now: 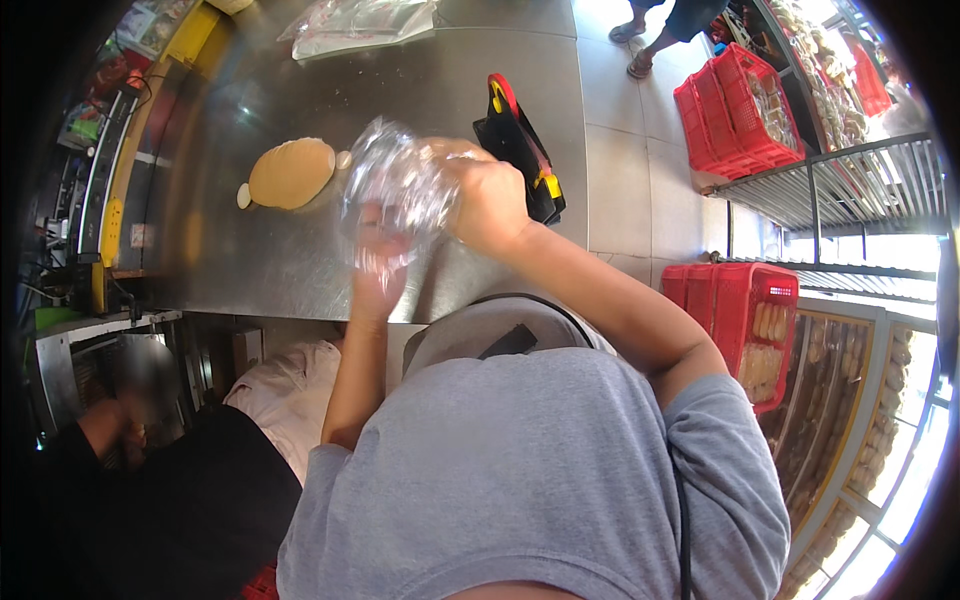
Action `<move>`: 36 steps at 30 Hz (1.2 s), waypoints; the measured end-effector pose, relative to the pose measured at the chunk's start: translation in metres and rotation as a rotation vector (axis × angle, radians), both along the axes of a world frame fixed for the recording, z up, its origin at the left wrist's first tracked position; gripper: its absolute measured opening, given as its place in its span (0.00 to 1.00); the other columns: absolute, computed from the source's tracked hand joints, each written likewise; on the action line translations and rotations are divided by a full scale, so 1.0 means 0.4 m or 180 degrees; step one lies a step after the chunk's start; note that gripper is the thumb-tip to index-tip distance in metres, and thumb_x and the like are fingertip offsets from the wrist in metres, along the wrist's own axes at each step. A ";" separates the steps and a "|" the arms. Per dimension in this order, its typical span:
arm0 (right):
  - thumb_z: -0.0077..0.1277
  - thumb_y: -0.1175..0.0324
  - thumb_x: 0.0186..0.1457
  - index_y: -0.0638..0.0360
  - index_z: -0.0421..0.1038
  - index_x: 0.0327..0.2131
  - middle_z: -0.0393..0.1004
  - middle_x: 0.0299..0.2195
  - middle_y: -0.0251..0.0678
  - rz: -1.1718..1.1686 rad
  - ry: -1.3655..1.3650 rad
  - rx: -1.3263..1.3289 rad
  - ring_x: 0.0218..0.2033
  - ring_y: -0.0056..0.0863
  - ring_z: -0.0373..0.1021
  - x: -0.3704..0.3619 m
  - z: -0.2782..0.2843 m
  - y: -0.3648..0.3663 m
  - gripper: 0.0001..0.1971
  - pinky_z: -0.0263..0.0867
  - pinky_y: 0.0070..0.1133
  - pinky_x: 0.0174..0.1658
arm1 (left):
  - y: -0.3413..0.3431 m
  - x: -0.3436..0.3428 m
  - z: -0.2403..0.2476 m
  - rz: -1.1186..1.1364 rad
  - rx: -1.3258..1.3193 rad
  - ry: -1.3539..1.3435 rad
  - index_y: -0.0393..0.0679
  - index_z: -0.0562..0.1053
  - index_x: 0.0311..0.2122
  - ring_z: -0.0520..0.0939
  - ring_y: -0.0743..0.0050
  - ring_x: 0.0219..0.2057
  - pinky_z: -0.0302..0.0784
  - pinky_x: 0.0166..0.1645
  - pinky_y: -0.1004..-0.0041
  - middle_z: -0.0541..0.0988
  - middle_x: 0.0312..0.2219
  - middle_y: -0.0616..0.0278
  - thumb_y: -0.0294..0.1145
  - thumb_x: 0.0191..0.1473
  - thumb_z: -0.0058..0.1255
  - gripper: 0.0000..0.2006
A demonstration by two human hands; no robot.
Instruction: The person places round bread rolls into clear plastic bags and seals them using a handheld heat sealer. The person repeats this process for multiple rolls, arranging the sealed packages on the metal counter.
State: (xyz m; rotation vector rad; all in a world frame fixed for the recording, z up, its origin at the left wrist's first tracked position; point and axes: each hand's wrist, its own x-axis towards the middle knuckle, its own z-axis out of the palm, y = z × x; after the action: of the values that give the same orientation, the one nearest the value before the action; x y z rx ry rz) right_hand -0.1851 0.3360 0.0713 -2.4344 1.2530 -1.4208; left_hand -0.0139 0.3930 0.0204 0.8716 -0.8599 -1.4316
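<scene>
Above the metal table, a crumpled clear plastic bag (385, 165) is blurred by motion. My right hand (490, 200) grips its right side with the fingers closed. Lower down, my left hand (382, 245) holds the bag, its fingers partly covered by the shiny plastic. To the left of the bag lies a tan, rounded thing (292, 173) with fine lines across it, perhaps a stack of thin wafers. A small pale disc (243, 196) sits at its left end and another pale disc (343, 160) at its right.
A black tool with red and yellow parts (520, 150) lies near the table's (300, 270) right edge. Clear plastic bags (360, 28) are at the far side. Red crates (735, 110) and racks stand to the right. Another person (170, 480) is at lower left; someone's legs (660, 35) show beyond.
</scene>
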 end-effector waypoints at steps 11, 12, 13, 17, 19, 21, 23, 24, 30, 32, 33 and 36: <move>0.56 0.54 0.54 0.64 0.77 0.34 0.77 0.27 0.50 -0.0594 -0.1835 0.2557 0.30 0.39 0.76 -0.265 -0.134 -0.079 0.19 0.67 0.29 0.34 | -0.138 -0.321 0.190 -0.0974 -0.1203 -0.6097 0.42 0.73 0.49 0.63 0.51 0.62 0.51 0.59 0.31 0.70 0.55 0.57 0.43 0.39 0.63 0.30; 0.56 0.56 0.54 0.65 0.76 0.34 0.77 0.27 0.51 -0.0542 -0.2277 0.2333 0.30 0.38 0.76 -0.268 -0.152 -0.070 0.18 0.67 0.30 0.33 | -0.144 -0.337 0.186 -0.1136 -0.1140 -0.6183 0.42 0.73 0.49 0.64 0.50 0.61 0.51 0.59 0.31 0.70 0.54 0.58 0.43 0.38 0.63 0.30; 0.56 0.57 0.54 0.66 0.76 0.34 0.77 0.27 0.51 -0.0598 -0.2739 0.2539 0.30 0.37 0.76 -0.268 -0.176 -0.061 0.17 0.66 0.30 0.33 | -0.151 -0.346 0.180 -0.1283 -0.1045 -0.6208 0.42 0.74 0.49 0.62 0.49 0.62 0.51 0.59 0.29 0.70 0.54 0.57 0.43 0.39 0.62 0.29; 0.58 0.59 0.51 0.66 0.75 0.31 0.77 0.29 0.53 -0.1402 -0.1665 0.2916 0.31 0.40 0.76 -0.284 -0.380 -0.012 0.16 0.67 0.33 0.33 | -0.144 -0.363 0.010 -0.1653 -0.0841 -0.6498 0.43 0.72 0.53 0.55 0.40 0.64 0.45 0.57 0.24 0.67 0.58 0.54 0.42 0.45 0.54 0.28; 0.59 0.57 0.48 0.67 0.75 0.29 0.77 0.30 0.56 -0.2106 0.0021 0.3411 0.34 0.44 0.77 -0.293 -0.418 -0.036 0.18 0.68 0.35 0.35 | -0.177 -0.370 -0.007 -0.1854 -0.0670 -0.6522 0.45 0.71 0.56 0.49 0.36 0.65 0.41 0.56 0.20 0.64 0.60 0.52 0.41 0.51 0.45 0.26; 0.63 0.54 0.41 0.68 0.76 0.27 0.76 0.26 0.56 -0.2107 -0.0714 0.3585 0.28 0.44 0.77 -0.299 -0.418 -0.090 0.21 0.70 0.34 0.31 | -0.194 -0.356 -0.008 -0.1713 -0.0827 -0.6407 0.50 0.78 0.48 0.52 0.33 0.64 0.40 0.56 0.19 0.70 0.55 0.52 0.41 0.49 0.47 0.20; 0.61 0.62 0.49 0.63 0.75 0.28 0.76 0.21 0.38 -0.1611 -0.3098 0.3592 0.17 0.28 0.71 -0.269 -0.363 -0.103 0.12 0.67 0.26 0.20 | -0.200 -0.342 -0.015 -0.1585 -0.0883 -0.6354 0.51 0.80 0.44 0.59 0.26 0.58 0.45 0.53 0.19 0.73 0.50 0.52 0.39 0.48 0.47 0.18; 0.58 0.66 0.52 0.60 0.74 0.28 0.73 0.19 0.34 -0.1718 -0.3738 0.3965 0.16 0.26 0.69 -0.298 -0.393 -0.124 0.08 0.64 0.22 0.17 | -0.195 -0.339 -0.031 -0.1397 -0.0946 -0.6211 0.50 0.81 0.41 0.59 0.25 0.58 0.47 0.52 0.18 0.75 0.48 0.51 0.39 0.47 0.48 0.17; 0.43 0.57 0.61 0.57 0.68 0.40 0.73 0.32 0.37 -0.2120 -0.3931 0.3149 0.34 0.32 0.71 -0.488 -0.331 -0.189 0.14 0.67 0.37 0.36 | -0.175 -0.201 -0.012 -0.1830 0.0090 -0.5589 0.51 0.80 0.38 0.72 0.45 0.53 0.63 0.53 0.36 0.79 0.41 0.54 0.35 0.48 0.49 0.12; 0.48 0.58 0.58 0.54 0.68 0.46 0.74 0.39 0.39 -0.1068 -0.3004 0.3012 0.44 0.39 0.69 -0.393 -0.188 -0.195 0.15 0.64 0.42 0.44 | -0.184 -0.212 0.044 -0.1852 0.0094 -0.5679 0.48 0.78 0.41 0.72 0.42 0.54 0.64 0.53 0.34 0.80 0.39 0.51 0.31 0.49 0.48 0.14; 0.51 0.61 0.56 0.51 0.65 0.51 0.73 0.44 0.41 -0.0756 -0.1940 0.2619 0.48 0.44 0.68 -0.331 -0.164 -0.179 0.19 0.63 0.44 0.47 | -0.195 -0.217 0.070 -0.1874 0.0085 -0.5722 0.47 0.78 0.43 0.72 0.40 0.54 0.65 0.53 0.34 0.80 0.39 0.50 0.28 0.49 0.47 0.15; 0.54 0.70 0.50 0.41 0.55 0.62 0.63 0.59 0.45 -0.0745 0.0839 0.2340 0.57 0.54 0.61 -0.179 -0.064 -0.121 0.35 0.59 0.45 0.56 | -0.274 -0.161 0.095 -0.1777 0.0829 -0.5541 0.43 0.77 0.41 0.78 0.41 0.46 0.73 0.50 0.49 0.80 0.36 0.47 0.30 0.53 0.46 0.12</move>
State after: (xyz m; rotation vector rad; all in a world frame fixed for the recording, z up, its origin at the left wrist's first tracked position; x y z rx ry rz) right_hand -0.2566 0.2874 0.0457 -2.0281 1.7597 -0.5012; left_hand -0.0781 0.2834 0.0582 2.2541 -2.3257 -0.9246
